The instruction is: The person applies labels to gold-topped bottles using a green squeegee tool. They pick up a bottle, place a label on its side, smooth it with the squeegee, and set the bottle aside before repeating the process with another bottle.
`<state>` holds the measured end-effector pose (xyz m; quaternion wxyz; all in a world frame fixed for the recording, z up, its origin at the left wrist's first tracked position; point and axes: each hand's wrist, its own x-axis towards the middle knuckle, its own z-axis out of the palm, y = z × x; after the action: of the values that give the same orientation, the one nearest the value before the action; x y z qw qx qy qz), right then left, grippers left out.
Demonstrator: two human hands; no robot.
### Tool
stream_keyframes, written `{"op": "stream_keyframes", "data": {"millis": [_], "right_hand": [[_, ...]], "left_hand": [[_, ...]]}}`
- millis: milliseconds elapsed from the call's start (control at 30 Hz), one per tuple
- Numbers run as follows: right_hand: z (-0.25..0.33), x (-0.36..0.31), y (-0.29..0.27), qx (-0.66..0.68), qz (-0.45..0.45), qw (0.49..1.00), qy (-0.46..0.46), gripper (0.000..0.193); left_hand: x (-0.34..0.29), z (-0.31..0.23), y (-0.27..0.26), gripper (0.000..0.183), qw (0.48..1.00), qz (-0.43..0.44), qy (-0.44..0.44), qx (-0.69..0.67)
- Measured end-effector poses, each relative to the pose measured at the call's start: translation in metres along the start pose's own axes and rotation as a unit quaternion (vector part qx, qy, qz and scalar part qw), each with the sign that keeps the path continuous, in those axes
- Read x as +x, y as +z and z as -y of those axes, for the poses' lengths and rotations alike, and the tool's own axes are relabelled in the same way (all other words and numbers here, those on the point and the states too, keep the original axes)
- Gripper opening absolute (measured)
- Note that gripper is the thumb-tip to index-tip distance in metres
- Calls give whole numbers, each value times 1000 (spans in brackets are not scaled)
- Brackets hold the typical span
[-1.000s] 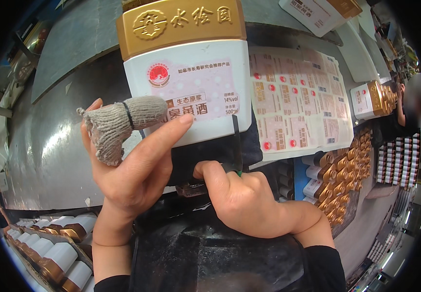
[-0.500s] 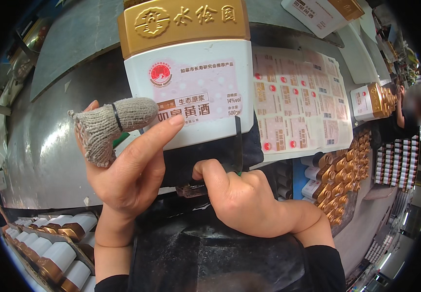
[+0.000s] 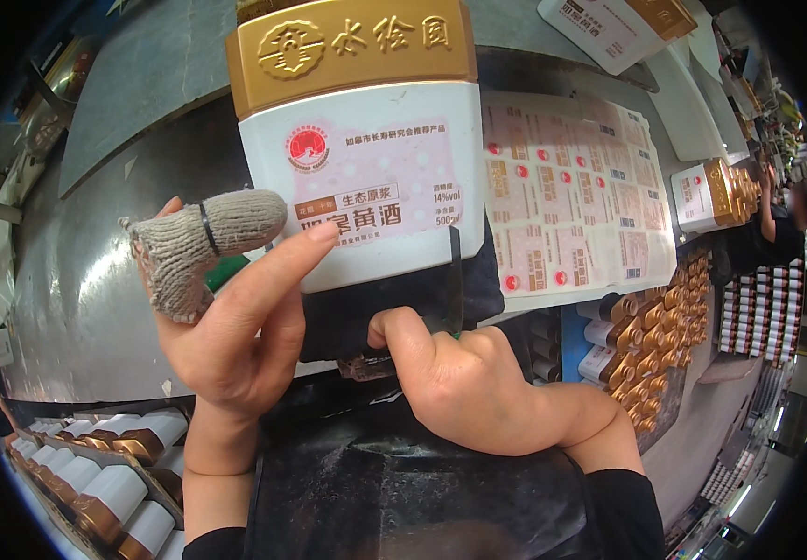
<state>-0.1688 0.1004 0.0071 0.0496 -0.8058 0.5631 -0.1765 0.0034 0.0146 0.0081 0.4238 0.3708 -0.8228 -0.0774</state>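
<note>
A flat white bottle [image 3: 357,261] with a broad gold shoulder lies in front of me, its base toward me on a dark cushion [image 3: 347,313]. On its white face is a pale pink label [image 3: 375,173] with a red round emblem. My left hand [image 3: 235,327] is open at the lower left of the label, one fingertip over the print and a grey knitted finger cover [image 3: 203,247] with a black band on another digit. My right hand [image 3: 464,383] is closed round a thin dark-bladed knife [image 3: 455,280], its tip at the label's lower right corner. Most of the handle is hidden; a bit of green shows.
A sheet of pink labels [image 3: 571,205] lies right of the bottle. Another white-and-gold bottle [image 3: 609,33] is at the far right. Crates of bottles [image 3: 105,485] stand lower left, many gold-capped bottles [image 3: 655,345] at right. A person [image 3: 781,224] works beyond.
My left hand has drawn slightly left and away from the label, uncovering more print. The right hand and knife have hardly moved.
</note>
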Motion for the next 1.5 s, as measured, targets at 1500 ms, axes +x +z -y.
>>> {"op": "stream_keyframes", "data": {"millis": [1500], "right_hand": [[-71, 38, -31, 528, -47, 817, 227, 28]], "left_hand": [[11, -8, 31, 77, 887, -15, -233, -398]]}}
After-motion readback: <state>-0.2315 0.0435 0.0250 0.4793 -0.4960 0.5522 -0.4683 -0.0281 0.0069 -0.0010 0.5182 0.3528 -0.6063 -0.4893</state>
